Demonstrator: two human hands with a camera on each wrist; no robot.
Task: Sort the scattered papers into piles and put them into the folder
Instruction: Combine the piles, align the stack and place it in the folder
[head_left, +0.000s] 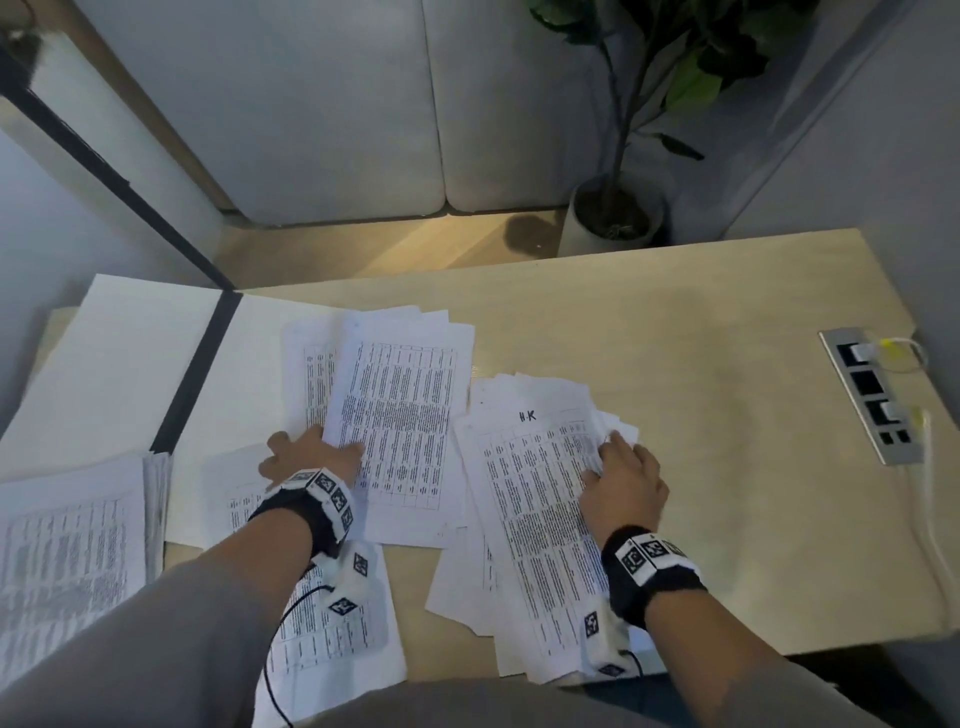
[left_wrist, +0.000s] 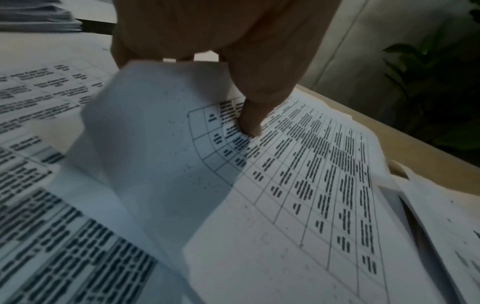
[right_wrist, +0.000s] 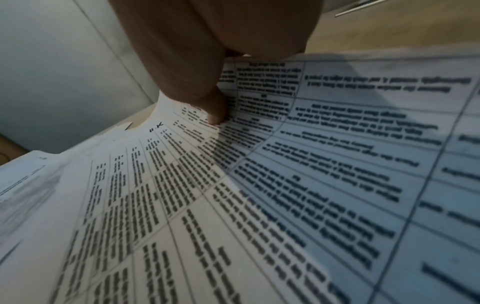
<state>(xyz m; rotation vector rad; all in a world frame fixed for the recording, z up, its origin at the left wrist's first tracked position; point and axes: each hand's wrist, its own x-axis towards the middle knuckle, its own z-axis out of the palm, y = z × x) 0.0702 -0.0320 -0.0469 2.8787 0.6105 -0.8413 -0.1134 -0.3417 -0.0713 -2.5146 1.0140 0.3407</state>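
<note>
An open white folder (head_left: 130, 364) with a black spine lies at the table's left. A neat stack of printed sheets (head_left: 67, 545) rests on its near left side. Loose printed sheets overlap in the middle. My left hand (head_left: 311, 449) pinches the left edge of a tabled sheet (head_left: 405, 415); in the left wrist view the thumb (left_wrist: 249, 121) lies on top and the sheet's (left_wrist: 155, 144) edge curls up. My right hand (head_left: 615, 462) grips the right edge of the top sheet (head_left: 535, 483) marked "H-K" on a loose pile, thumb (right_wrist: 213, 111) on the print.
The wooden table (head_left: 727, 322) runs bare to the right, where a recessed socket strip (head_left: 872, 395) holds white cables. A potted plant (head_left: 618, 213) stands behind the far edge. More sheets (head_left: 332, 613) lie under my left forearm near the front edge.
</note>
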